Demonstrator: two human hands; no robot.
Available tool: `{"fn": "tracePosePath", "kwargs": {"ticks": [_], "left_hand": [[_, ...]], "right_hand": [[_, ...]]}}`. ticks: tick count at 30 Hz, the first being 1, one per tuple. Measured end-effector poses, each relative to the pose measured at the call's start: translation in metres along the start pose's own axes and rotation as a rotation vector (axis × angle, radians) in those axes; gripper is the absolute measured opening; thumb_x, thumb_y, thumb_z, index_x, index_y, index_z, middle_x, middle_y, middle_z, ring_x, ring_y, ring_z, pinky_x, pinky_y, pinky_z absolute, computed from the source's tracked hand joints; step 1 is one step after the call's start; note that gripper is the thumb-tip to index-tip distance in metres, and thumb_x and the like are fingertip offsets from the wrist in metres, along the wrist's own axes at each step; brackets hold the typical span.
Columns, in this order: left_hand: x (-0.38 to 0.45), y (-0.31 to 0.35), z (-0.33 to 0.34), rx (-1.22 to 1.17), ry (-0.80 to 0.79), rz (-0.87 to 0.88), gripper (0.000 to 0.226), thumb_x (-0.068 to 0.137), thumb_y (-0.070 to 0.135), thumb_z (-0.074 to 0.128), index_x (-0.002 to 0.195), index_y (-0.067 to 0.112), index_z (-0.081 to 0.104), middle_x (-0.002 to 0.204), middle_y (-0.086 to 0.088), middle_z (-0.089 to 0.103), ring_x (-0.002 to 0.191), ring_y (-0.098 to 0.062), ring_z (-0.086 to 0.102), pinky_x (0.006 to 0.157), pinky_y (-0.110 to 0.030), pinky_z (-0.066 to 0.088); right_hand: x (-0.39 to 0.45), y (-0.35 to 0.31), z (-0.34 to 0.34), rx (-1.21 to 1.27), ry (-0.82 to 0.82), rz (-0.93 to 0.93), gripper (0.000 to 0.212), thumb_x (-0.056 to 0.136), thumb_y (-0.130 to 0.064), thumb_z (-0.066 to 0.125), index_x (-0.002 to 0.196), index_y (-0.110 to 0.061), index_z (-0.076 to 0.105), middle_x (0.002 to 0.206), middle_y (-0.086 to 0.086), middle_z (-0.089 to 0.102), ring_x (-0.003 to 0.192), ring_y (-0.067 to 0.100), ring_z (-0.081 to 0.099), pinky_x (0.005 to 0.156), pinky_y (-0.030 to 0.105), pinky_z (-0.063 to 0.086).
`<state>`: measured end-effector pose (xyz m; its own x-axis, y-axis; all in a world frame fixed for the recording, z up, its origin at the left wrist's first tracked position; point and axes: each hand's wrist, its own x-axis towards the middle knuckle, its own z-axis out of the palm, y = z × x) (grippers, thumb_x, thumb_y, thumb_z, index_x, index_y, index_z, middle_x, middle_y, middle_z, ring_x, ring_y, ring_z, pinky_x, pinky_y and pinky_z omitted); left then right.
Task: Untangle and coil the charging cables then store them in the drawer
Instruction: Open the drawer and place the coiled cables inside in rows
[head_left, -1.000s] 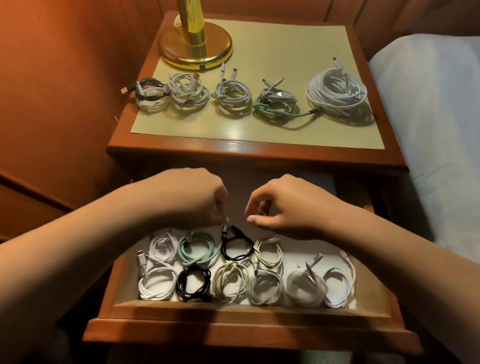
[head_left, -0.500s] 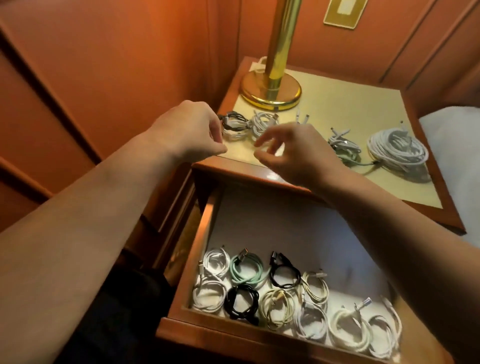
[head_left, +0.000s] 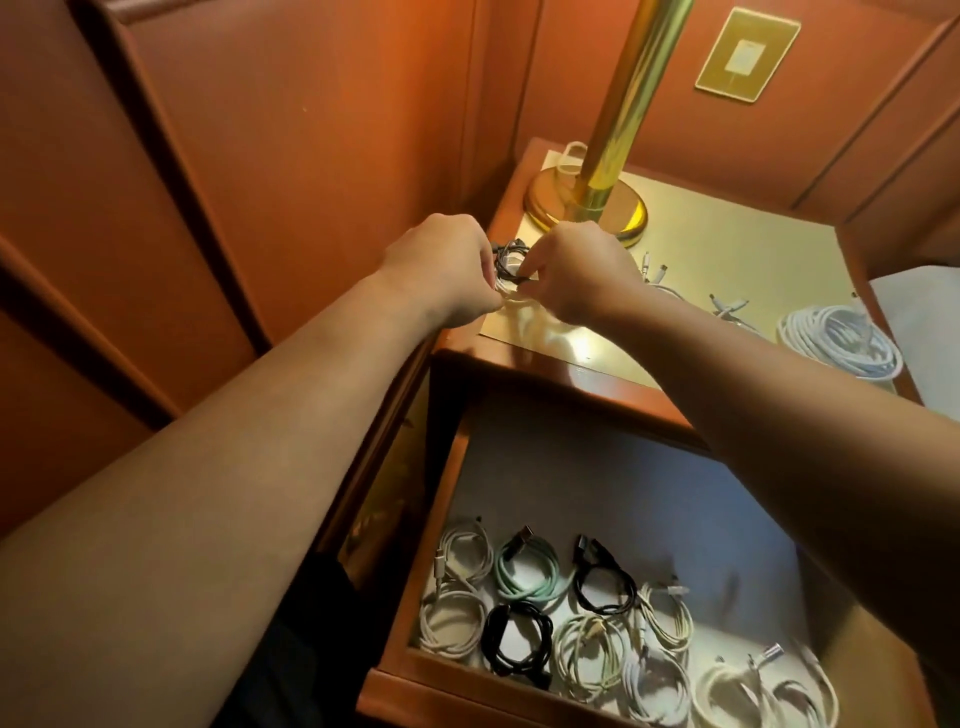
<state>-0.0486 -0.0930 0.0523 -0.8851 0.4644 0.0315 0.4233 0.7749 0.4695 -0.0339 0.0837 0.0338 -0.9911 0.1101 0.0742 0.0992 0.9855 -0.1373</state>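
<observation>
On the nightstand top (head_left: 550, 343), my left hand (head_left: 447, 267) and my right hand (head_left: 582, 273) meet over a dark and white cable bundle (head_left: 509, 260) at the left end of the row. Both hands pinch its strands with curled fingers. Further right lie more white cable ends (head_left: 727, 306) and a large white coil (head_left: 836, 338), partly hidden by my right arm. Below, the open drawer (head_left: 441, 519) holds several coiled cables near its front: white, mint green (head_left: 524, 571), black (head_left: 514, 639) and cream.
A brass lamp (head_left: 613, 171) stands at the back left of the nightstand, just behind my hands. Wood panel walls close in on the left and behind. A white bed edge (head_left: 924, 312) lies to the right. A brass switch plate (head_left: 748, 52) sits on the wall.
My hands rose from the drawer to the nightstand top and closed on the leftmost cable bundle. The view swung left and up.
</observation>
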Motion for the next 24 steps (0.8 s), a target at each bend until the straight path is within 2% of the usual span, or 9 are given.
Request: {"fn": "tracePosePath", "kwargs": {"ticks": [2, 6, 9, 13, 16, 19, 21, 23, 24], "left_hand": [[0.001, 0.001, 0.003, -0.013, 0.0, -0.004, 0.004, 0.085, 0.028, 0.078, 0.084, 0.03, 0.075, 0.099, 0.007, 0.069, 0.096, -0.021, 0.065, 0.084, -0.04, 0.059], [0.004, 0.004, 0.015, 0.013, 0.001, 0.002, 0.034, 0.09, 0.029, 0.072, 0.123, 0.031, 0.066, 0.116, 0.003, 0.065, 0.107, -0.027, 0.062, 0.088, -0.04, 0.055], [0.01, 0.006, 0.026, 0.042, -0.037, 0.041, 0.045, 0.099, 0.029, 0.059, 0.144, 0.029, 0.053, 0.135, -0.004, 0.06, 0.119, -0.032, 0.058, 0.096, -0.045, 0.052], [0.012, 0.01, 0.038, 0.117, -0.184, 0.023, 0.048, 0.105, 0.036, 0.048, 0.152, 0.028, 0.046, 0.142, -0.008, 0.052, 0.126, -0.033, 0.054, 0.104, -0.043, 0.048], [0.011, 0.012, 0.04, 0.148, -0.202, 0.007, 0.041, 0.104, 0.039, 0.05, 0.144, 0.03, 0.054, 0.139, -0.003, 0.051, 0.125, -0.03, 0.053, 0.105, -0.045, 0.048], [0.009, 0.011, 0.043, 0.137, -0.071, 0.048, 0.02, 0.099, 0.035, 0.062, 0.117, 0.027, 0.067, 0.118, 0.002, 0.062, 0.105, -0.024, 0.059, 0.088, -0.042, 0.053], [0.006, 0.009, 0.046, 0.154, -0.019, 0.065, 0.01, 0.097, 0.034, 0.065, 0.105, 0.029, 0.065, 0.108, 0.002, 0.066, 0.094, -0.023, 0.06, 0.08, -0.04, 0.053], [0.004, 0.009, 0.049, 0.213, -0.006, 0.083, 0.009, 0.099, 0.036, 0.062, 0.103, 0.027, 0.061, 0.104, -0.001, 0.066, 0.089, -0.025, 0.059, 0.076, -0.041, 0.052], [0.005, 0.01, 0.05, 0.247, -0.007, 0.092, 0.011, 0.1, 0.037, 0.059, 0.103, 0.026, 0.058, 0.104, -0.002, 0.065, 0.088, -0.025, 0.058, 0.073, -0.04, 0.05]], "right_hand": [[0.001, 0.002, -0.004, 0.169, 0.037, 0.044, 0.023, 0.09, -0.032, 0.082, 0.111, -0.024, 0.081, 0.101, -0.003, 0.074, 0.086, 0.016, 0.065, 0.07, 0.028, 0.05], [-0.003, 0.003, -0.012, 0.589, 0.135, 0.136, 0.023, 0.09, -0.028, 0.081, 0.112, -0.02, 0.08, 0.107, -0.005, 0.071, 0.093, 0.006, 0.061, 0.065, 0.014, 0.042], [-0.01, 0.004, -0.018, 0.822, 0.179, 0.155, 0.024, 0.088, -0.026, 0.083, 0.111, -0.018, 0.081, 0.111, -0.004, 0.074, 0.101, 0.008, 0.064, 0.074, 0.018, 0.046], [-0.032, 0.007, -0.023, 0.966, 0.178, 0.12, 0.019, 0.087, -0.022, 0.084, 0.106, -0.02, 0.082, 0.105, -0.007, 0.075, 0.102, 0.005, 0.064, 0.087, 0.028, 0.055], [-0.055, 0.014, -0.027, 0.995, 0.171, 0.086, 0.016, 0.088, -0.022, 0.083, 0.103, -0.023, 0.082, 0.101, -0.011, 0.075, 0.101, 0.005, 0.065, 0.093, 0.037, 0.057], [-0.079, 0.023, -0.034, 1.005, 0.154, 0.028, 0.014, 0.087, -0.022, 0.083, 0.101, -0.026, 0.083, 0.104, -0.007, 0.077, 0.102, 0.01, 0.067, 0.094, 0.045, 0.059], [-0.097, 0.033, -0.04, 1.006, 0.147, 0.008, 0.018, 0.087, -0.02, 0.083, 0.105, -0.021, 0.082, 0.106, -0.001, 0.077, 0.096, 0.013, 0.069, 0.089, 0.044, 0.06], [-0.118, 0.043, -0.047, 1.02, 0.15, -0.015, 0.02, 0.086, -0.021, 0.084, 0.106, -0.02, 0.082, 0.104, 0.005, 0.078, 0.087, 0.029, 0.072, 0.084, 0.052, 0.06], [-0.128, 0.05, -0.05, 1.021, 0.152, -0.025, 0.021, 0.084, -0.022, 0.084, 0.105, -0.02, 0.082, 0.101, 0.005, 0.079, 0.078, 0.03, 0.071, 0.08, 0.053, 0.06]]}}
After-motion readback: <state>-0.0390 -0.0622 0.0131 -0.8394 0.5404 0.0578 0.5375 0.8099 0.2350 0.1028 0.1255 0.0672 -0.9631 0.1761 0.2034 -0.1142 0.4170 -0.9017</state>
